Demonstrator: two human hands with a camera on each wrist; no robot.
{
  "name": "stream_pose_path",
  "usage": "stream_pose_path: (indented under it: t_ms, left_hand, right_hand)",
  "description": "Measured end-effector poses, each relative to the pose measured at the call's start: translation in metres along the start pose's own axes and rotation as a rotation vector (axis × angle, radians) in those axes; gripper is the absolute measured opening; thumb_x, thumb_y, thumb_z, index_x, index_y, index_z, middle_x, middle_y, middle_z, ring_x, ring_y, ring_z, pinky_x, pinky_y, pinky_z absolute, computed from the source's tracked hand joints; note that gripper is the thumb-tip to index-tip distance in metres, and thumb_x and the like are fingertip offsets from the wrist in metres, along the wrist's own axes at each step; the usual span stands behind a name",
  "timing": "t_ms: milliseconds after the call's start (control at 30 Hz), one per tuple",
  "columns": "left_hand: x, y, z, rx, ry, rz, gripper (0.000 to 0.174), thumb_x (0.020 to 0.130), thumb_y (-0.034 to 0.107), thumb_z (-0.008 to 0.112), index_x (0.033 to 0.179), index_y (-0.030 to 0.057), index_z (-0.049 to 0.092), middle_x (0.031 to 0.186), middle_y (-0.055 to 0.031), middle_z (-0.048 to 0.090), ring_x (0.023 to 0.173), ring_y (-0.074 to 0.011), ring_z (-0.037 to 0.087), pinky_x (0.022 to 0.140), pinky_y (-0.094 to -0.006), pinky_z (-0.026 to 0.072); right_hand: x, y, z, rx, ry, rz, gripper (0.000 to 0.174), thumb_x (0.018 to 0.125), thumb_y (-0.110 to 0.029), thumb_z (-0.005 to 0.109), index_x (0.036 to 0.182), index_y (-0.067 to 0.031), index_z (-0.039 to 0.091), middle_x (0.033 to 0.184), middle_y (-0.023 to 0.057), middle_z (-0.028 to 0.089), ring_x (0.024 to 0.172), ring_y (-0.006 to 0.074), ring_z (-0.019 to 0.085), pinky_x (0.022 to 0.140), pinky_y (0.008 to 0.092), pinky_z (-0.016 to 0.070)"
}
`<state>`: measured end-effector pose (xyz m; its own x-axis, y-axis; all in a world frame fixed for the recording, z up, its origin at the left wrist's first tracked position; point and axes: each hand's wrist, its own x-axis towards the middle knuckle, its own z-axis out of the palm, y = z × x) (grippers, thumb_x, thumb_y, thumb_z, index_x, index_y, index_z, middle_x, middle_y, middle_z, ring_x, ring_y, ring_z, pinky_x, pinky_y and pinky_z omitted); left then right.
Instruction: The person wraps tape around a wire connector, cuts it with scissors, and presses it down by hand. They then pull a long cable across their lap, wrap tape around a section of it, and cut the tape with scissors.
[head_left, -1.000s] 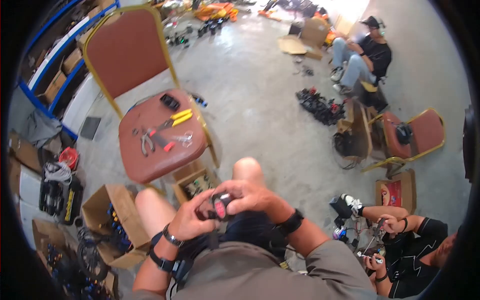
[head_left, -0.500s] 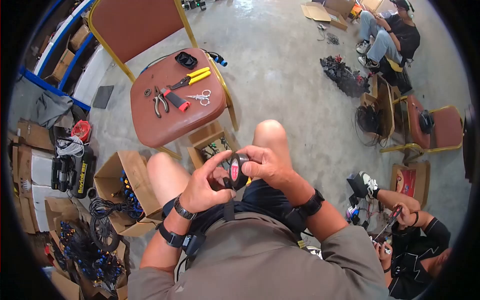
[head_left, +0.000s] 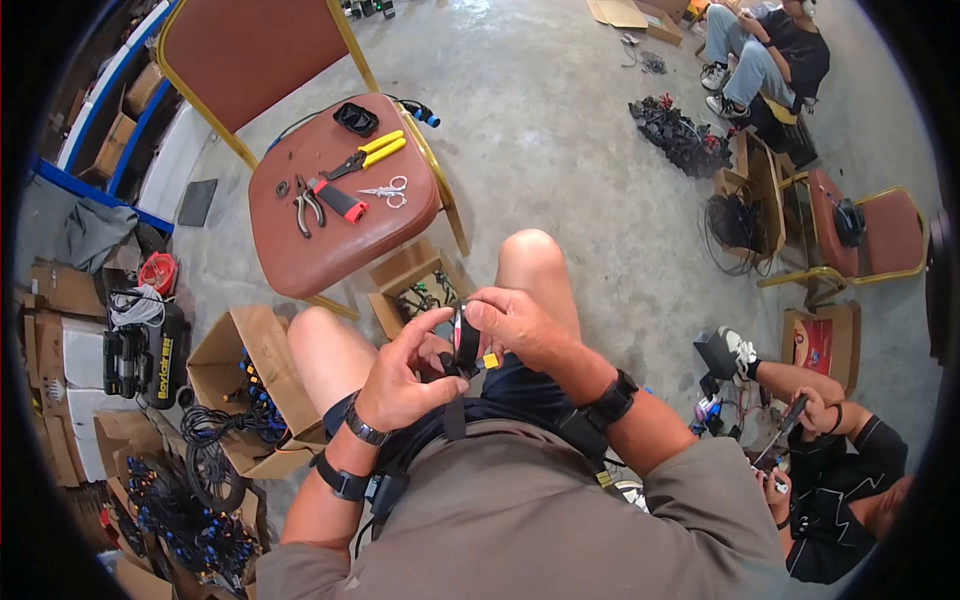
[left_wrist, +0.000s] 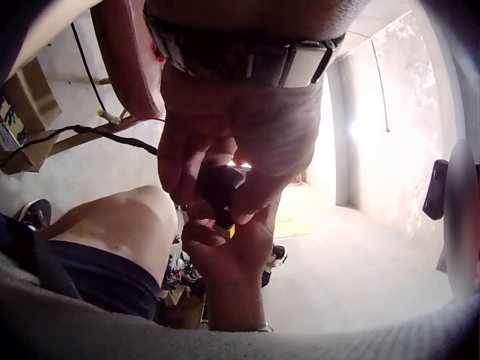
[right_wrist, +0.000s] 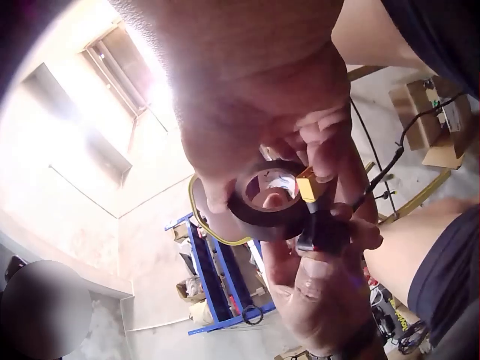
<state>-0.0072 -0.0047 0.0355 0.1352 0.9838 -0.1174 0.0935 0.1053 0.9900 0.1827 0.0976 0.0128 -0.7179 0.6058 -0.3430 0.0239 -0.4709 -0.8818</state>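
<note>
Black tape roll [right_wrist: 279,224] is up between both hands. Right hand [head_left: 518,330] has thumb and fingers closed to a pinch on its rim. Left hand [head_left: 398,388] pinches a black part [right_wrist: 324,232] right beside the roll, thumb against fingers. Yellow connector [right_wrist: 308,190] sits at the roll's edge.

Head view gives the roll nearly edge-on; right wrist view gives its hole, with a left fingertip showing there, through or behind, can't tell. Wrist views also catch a black cable [left_wrist: 97,131] running off from the hands. In left wrist view the fingers block the roll.

Around the roll: small parts box [head_left: 385,312] just ahead, between the knees; bigger cardboard box [head_left: 275,350] with blue-tipped cables to its left. Ahead-left, brown chair [head_left: 280,255] carries pliers [head_left: 309,210], yellow-handled strippers [head_left: 378,150], scissors [head_left: 388,191]. Right of the roll, person with screwdriver [head_left: 782,432]. Far ahead-left, blue shelving [head_left: 128,150]; far ahead-right, a seated person [head_left: 795,50].
</note>
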Motion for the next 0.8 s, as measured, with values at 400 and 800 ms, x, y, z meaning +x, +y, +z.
stream_pose_path:
  t_ms: [400, 800]
  left_hand:
    - [-0.003, -0.019, 0.016, 0.050, 0.149, -0.032, 0.034, 0.072, 0.002, 0.079, 0.097, 0.0023, 0.057, 0.085, -0.0019, 0.059, 0.068, -0.0090, 0.056, 0.058, -0.0231, 0.0468]
    - [0.008, -0.004, 0.016, 0.336, 0.079, 0.206, 0.038, 0.064, 0.007, 0.087, 0.082, 0.0027, 0.054, 0.090, -0.0059, 0.057, 0.073, -0.0126, 0.057, 0.061, -0.0254, 0.0497]
  right_hand:
    - [-0.004, -0.015, -0.003, -0.206, 0.054, 0.068, 0.053, 0.092, -0.049, 0.061, 0.105, 0.0022, 0.063, 0.082, 0.0079, 0.068, 0.070, 0.0138, 0.067, 0.053, 0.0273, 0.0524]
    - [0.006, 0.006, -0.008, -0.147, 0.077, 0.069, 0.061, 0.089, -0.057, 0.060, 0.094, 0.0030, 0.062, 0.075, 0.0064, 0.063, 0.050, 0.0119, 0.055, 0.043, 0.0247, 0.0454]
